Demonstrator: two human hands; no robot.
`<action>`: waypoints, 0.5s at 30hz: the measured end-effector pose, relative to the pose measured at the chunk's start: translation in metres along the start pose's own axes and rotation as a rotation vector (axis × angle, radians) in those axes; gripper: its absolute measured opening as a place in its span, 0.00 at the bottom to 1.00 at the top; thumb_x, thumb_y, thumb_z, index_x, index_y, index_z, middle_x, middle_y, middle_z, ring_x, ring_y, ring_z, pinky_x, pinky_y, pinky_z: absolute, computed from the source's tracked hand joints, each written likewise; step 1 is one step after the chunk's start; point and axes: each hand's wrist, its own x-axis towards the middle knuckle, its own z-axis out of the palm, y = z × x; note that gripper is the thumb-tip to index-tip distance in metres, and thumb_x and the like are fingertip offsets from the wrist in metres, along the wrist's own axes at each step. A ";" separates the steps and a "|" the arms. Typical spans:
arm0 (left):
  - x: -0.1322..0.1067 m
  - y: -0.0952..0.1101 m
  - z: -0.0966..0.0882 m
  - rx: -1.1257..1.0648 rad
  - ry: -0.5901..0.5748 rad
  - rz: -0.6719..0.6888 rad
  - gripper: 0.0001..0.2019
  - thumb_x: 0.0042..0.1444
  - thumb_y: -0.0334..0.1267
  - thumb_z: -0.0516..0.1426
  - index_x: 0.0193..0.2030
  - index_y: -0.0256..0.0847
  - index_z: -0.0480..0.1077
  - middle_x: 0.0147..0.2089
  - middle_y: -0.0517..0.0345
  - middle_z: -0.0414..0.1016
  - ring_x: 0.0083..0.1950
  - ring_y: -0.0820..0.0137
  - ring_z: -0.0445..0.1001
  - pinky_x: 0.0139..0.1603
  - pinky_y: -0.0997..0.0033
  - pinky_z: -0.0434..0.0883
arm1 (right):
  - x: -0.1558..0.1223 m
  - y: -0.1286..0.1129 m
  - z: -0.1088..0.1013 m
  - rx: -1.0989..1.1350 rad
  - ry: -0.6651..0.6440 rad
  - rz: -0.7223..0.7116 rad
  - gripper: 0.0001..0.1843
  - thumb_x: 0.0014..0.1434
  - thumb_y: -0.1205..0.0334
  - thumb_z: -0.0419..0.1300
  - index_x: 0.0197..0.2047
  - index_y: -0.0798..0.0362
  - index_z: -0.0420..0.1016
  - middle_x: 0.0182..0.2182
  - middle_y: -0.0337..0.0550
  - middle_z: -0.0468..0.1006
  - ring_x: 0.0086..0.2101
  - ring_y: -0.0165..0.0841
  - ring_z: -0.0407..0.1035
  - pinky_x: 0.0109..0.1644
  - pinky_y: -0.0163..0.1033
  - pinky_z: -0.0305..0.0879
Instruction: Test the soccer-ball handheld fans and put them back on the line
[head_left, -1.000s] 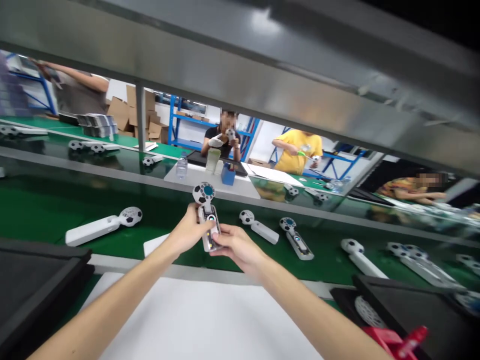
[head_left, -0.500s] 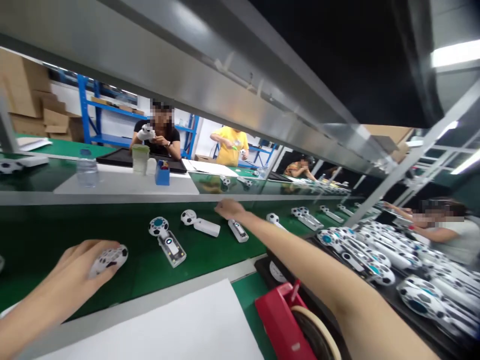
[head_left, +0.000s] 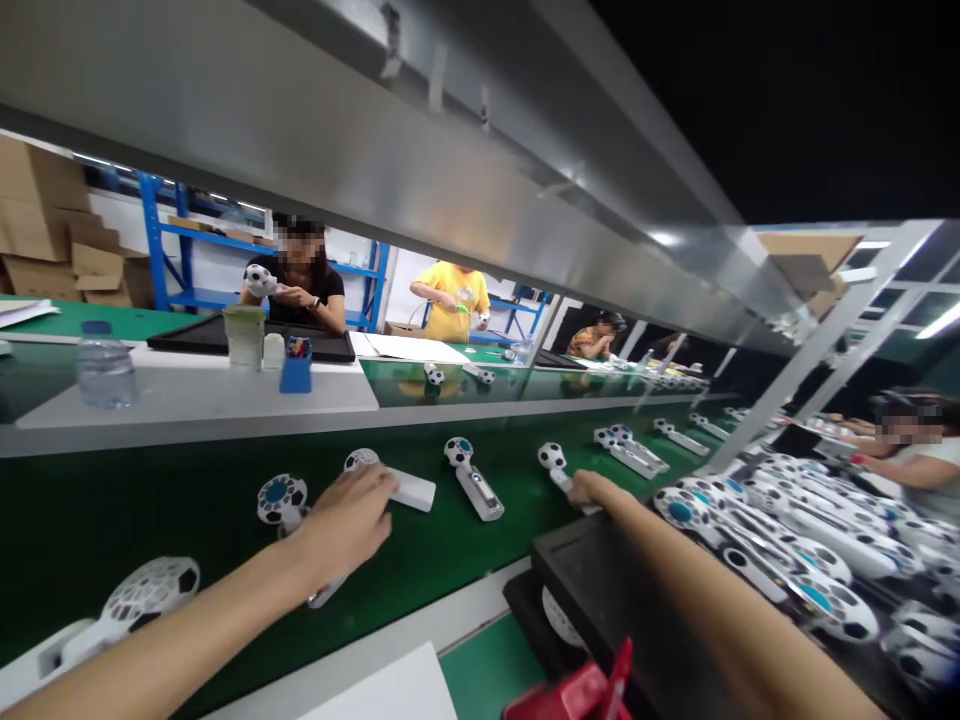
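Note:
My left hand (head_left: pixel 349 525) reaches over the conveyor belt, its fingertips at the neck of a white handheld fan (head_left: pixel 412 490) with a football-patterned head. Thumb and fingers are apart. Beneath that hand, another fan (head_left: pixel 282 496) with a blue-centred head is partly covered. My right hand (head_left: pixel 589 490) has its fingers curled around the handle of a football-patterned fan (head_left: pixel 552 458), whose head points away from me. Between my hands lies a fan (head_left: pixel 474 480) with its handle's inside showing. A further fan (head_left: pixel 150 595) is at the lower left, partly behind my left forearm.
At right, many fans (head_left: pixel 795 530) are piled beside a black tray (head_left: pixel 600 570). A red tape dispenser (head_left: pixel 562 695) and white paper (head_left: pixel 397 690) are near me. A metal shelf (head_left: pixel 450 190) hangs overhead. Co-workers sit or stand beyond the belt, with one at right.
My left hand has let go of the fan at the left and moved right to another one. My right hand has moved right, from the middle fan to the handle of a farther one.

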 end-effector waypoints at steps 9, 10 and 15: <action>0.115 0.000 0.043 0.095 -0.154 0.140 0.18 0.62 0.43 0.60 0.56 0.37 0.70 0.57 0.47 0.72 0.58 0.57 0.71 0.59 0.46 0.69 | 0.033 0.012 0.025 0.237 -0.197 0.008 0.15 0.67 0.59 0.61 0.53 0.57 0.72 0.48 0.47 0.75 0.42 0.36 0.74 0.44 0.44 0.75; 0.112 -0.001 0.035 0.089 -0.114 0.134 0.20 0.62 0.43 0.59 0.58 0.38 0.68 0.58 0.47 0.71 0.59 0.57 0.70 0.59 0.45 0.68 | 0.034 0.011 0.027 0.277 -0.210 0.014 0.14 0.67 0.58 0.60 0.53 0.57 0.72 0.47 0.47 0.76 0.41 0.35 0.74 0.43 0.44 0.75; 0.082 -0.016 -0.017 0.015 0.000 -0.092 0.22 0.64 0.43 0.57 0.62 0.39 0.64 0.55 0.47 0.71 0.50 0.61 0.74 0.50 0.53 0.75 | 0.034 0.009 0.028 0.479 -0.185 0.048 0.14 0.68 0.56 0.59 0.52 0.57 0.72 0.44 0.46 0.76 0.38 0.33 0.75 0.40 0.42 0.75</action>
